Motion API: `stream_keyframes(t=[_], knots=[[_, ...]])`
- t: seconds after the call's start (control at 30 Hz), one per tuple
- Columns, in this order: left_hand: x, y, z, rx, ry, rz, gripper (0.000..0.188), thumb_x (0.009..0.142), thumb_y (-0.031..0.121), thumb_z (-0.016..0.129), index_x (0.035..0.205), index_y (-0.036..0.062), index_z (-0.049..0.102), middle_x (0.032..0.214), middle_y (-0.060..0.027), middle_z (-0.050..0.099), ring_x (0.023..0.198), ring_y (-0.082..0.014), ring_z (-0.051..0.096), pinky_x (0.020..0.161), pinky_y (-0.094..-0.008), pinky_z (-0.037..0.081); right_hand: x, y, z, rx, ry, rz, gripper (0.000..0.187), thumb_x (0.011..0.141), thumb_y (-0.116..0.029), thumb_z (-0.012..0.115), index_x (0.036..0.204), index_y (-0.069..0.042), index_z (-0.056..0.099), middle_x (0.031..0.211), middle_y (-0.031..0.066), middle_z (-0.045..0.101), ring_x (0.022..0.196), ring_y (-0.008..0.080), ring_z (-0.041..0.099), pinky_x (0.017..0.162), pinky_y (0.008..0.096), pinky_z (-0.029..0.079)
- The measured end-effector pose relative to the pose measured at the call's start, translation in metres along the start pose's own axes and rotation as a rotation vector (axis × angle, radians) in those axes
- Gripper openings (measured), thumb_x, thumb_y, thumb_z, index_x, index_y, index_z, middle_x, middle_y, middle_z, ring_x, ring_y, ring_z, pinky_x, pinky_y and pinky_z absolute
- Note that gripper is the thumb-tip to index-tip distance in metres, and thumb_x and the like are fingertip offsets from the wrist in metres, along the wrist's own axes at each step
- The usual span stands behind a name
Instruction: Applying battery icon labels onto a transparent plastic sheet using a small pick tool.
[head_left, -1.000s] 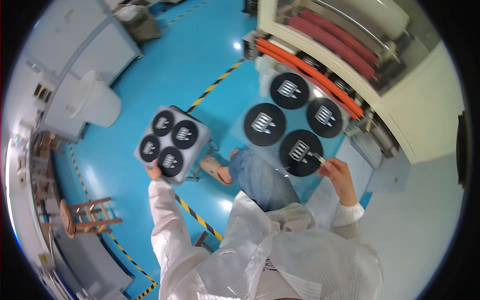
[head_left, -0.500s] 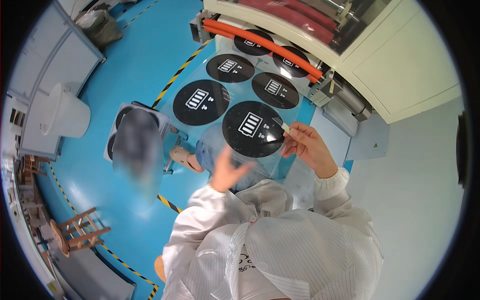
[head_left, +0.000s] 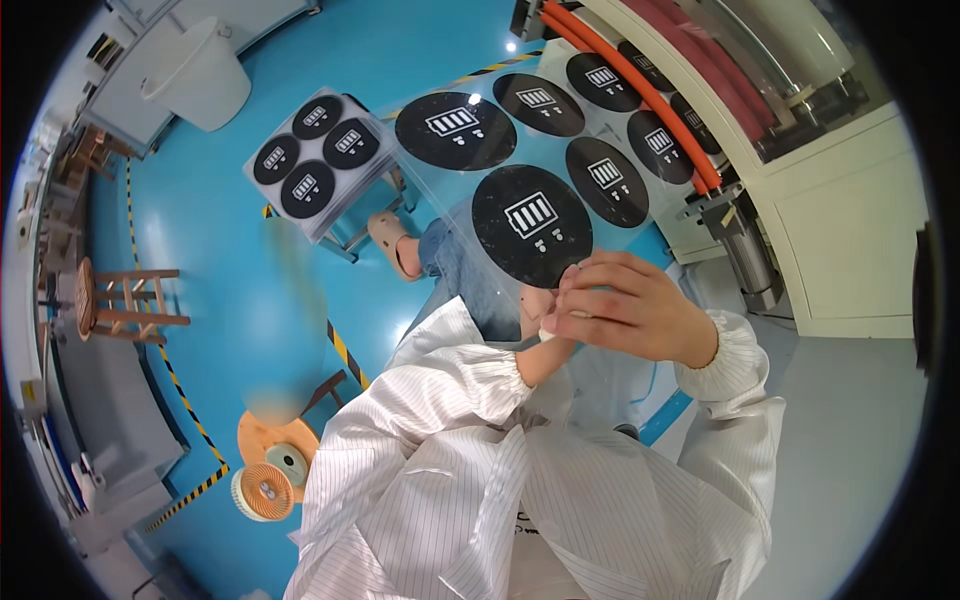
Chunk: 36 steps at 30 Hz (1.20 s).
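A long clear plastic sheet (head_left: 448, 195) with large black discs comes from the machine toward me. Each disc bears a white barred symbol. At the near corner, beside the closest black disc (head_left: 532, 226), my right hand (head_left: 635, 310) is closed with fingers bent. A small pale end, apparently of a white-handled knife (head_left: 548, 335), pokes out from its fingers; the blade is hidden. My left hand (head_left: 535, 308) lies under and behind the right one, by the sheet's edge. Its fingers are mostly covered, so its grip cannot be made out.
Left of the sheet, a stack of cut sheets (head_left: 320, 152) with black discs rests on a small stand. Orange rollers (head_left: 640, 90) cross the sheet at the machine (head_left: 850, 215). A white bin (head_left: 205, 75), a wooden stool (head_left: 125, 300) and a small fan (head_left: 265, 490) stand leftward.
My left hand has moved right, from open beside the sheet to behind the right hand. My right hand has curled over the near corner. The view has turned, revealing the fan.
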<state>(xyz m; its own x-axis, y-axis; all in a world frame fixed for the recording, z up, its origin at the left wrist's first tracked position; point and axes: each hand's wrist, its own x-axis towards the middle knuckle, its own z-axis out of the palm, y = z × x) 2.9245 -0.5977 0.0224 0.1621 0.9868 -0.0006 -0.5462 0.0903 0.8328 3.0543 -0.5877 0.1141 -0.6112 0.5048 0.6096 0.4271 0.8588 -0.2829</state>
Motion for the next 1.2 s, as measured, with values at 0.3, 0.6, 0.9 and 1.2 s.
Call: stream_keyframes(t=[0.3, 0.6, 0.9, 1.2], knots=[[-0.017, 0.027, -0.013, 1.022, -0.047, 0.098, 0.019, 0.088, 0.005, 0.051, 0.106, 0.0043, 0.054, 0.091, -0.0016, 0.058, 0.082, -0.0114, 0.058, 0.067, -0.0245, 0.046, 0.018, -0.007, 0.013, -0.048, -0.028, -0.131, 0.032, 0.071, -0.01, 0.062, 0.102, -0.017, 0.063, 0.1, -0.0033, 0.057, 0.095, 0.0193, 0.056, 0.086, 0.0366, 0.048], [-0.032, 0.016, -0.053, 0.571, -0.06, 0.049, 0.025, 0.091, 0.008, 0.047, 0.115, 0.0011, 0.049, 0.104, -0.0057, 0.055, 0.092, -0.014, 0.055, 0.076, -0.0237, 0.044, 0.05, -0.022, 0.026, -0.003, -0.026, -0.217, 0.031, 0.07, -0.009, 0.062, 0.1, -0.015, 0.062, 0.098, -0.0011, 0.056, 0.091, 0.0198, 0.056, 0.087, 0.037, 0.048], [-0.057, 0.072, -0.061, 0.785, -0.066, 0.136, 0.027, 0.094, 0.007, 0.044, 0.119, -0.0002, 0.044, 0.115, -0.005, 0.048, 0.097, -0.0136, 0.05, 0.081, -0.0224, 0.042, 0.116, -0.006, 0.051, 0.221, -0.179, -0.413, 0.039, 0.061, -0.014, 0.068, 0.099, -0.011, 0.06, 0.098, 0.0013, 0.053, 0.09, 0.0222, 0.053, 0.08, 0.0357, 0.049], [-0.062, 0.106, -0.07, 0.042, 0.012, -0.086, 0.034, 0.096, 0.01, 0.042, 0.128, -0.0029, 0.038, 0.117, -0.0116, 0.053, 0.105, -0.0196, 0.055, 0.089, -0.0335, 0.048, 0.128, -0.025, 0.059, 0.475, -0.179, -0.137, 0.034, 0.063, -0.005, 0.067, 0.096, -0.013, 0.067, 0.087, -0.0001, 0.061, 0.074, 0.0187, 0.057, 0.065, 0.0288, 0.047]])
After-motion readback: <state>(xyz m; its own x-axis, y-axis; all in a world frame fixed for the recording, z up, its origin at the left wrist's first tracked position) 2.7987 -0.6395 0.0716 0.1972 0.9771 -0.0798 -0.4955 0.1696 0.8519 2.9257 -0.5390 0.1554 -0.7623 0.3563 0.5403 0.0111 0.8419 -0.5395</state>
